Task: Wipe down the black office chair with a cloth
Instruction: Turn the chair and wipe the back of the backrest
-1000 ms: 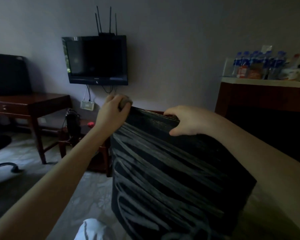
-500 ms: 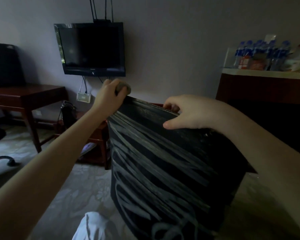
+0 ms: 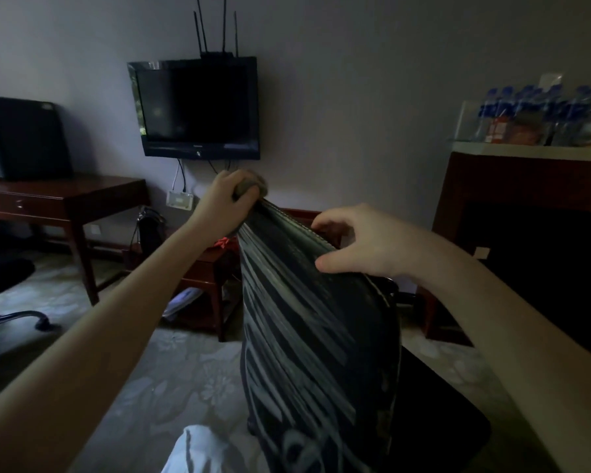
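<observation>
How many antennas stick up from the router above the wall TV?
4, all rising from the router on top of the TV: two left of centre, two right. None looks hidden.

Television point(image 3: 198, 107): dark screen, wall-mounted, above and beyond the left hand point(image 3: 224, 203).
Antennas point(image 3: 215, 32): four black rods standing up from the television's top edge.
Wall box point(image 3: 180, 199): white, just left of the left hand, cables drop to it.
Table point(image 3: 65, 196): dark wood, far left of the left hand, carrying a black monitor point(image 3: 28, 138).
Bottles point(image 3: 533, 107): blue-labelled, up and right of the right hand point(image 3: 365, 240), on a pale-topped cabinet point(image 3: 519, 186).
Carpet point(image 3: 185, 370): floral, below both hands.
</observation>
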`<control>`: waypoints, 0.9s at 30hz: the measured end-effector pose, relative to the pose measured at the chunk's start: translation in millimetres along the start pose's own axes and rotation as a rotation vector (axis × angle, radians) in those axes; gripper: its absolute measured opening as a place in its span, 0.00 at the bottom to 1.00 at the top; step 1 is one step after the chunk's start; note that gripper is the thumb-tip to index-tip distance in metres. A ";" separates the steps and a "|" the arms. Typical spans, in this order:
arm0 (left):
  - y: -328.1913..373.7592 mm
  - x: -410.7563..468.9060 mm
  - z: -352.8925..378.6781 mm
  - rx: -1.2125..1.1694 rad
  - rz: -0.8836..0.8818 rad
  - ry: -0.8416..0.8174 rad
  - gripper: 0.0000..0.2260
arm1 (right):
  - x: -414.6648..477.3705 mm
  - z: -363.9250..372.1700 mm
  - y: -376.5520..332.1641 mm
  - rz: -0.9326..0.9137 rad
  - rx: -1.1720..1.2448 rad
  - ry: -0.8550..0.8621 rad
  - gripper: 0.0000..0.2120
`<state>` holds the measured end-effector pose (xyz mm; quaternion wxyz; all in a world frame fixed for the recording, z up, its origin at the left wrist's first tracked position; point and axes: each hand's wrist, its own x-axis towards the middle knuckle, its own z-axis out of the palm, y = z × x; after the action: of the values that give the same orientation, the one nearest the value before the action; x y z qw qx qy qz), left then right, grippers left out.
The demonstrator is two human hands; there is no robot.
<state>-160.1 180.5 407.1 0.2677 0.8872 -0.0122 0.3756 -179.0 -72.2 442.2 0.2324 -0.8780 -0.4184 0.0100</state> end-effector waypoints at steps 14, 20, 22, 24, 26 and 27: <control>-24.8 20.6 0.8 0.024 0.030 -0.056 0.12 | -8.4 11.4 9.6 0.016 0.185 0.018 0.26; -68.3 59.6 2.9 0.092 -0.045 -0.088 0.06 | -0.7 21.3 -2.4 -0.053 0.150 0.025 0.25; -44.9 51.7 -1.3 0.056 -0.071 -0.083 0.06 | 6.2 27.3 -4.2 -0.064 0.135 0.025 0.34; -42.4 49.7 -0.8 0.034 -0.081 -0.076 0.06 | 13.0 33.5 -5.9 -0.067 0.131 0.060 0.39; -42.6 45.6 -1.0 0.017 -0.079 -0.084 0.06 | 19.1 37.8 -7.5 -0.062 0.131 0.105 0.41; -42.0 42.4 -2.3 0.009 -0.062 -0.093 0.06 | 21.6 39.5 -8.1 -0.065 0.126 0.126 0.40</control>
<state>-121.9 225.2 417.4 0.2744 0.9048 0.0045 0.3255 -179.2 -36.1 414.2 0.3130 -0.8464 -0.4299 -0.0268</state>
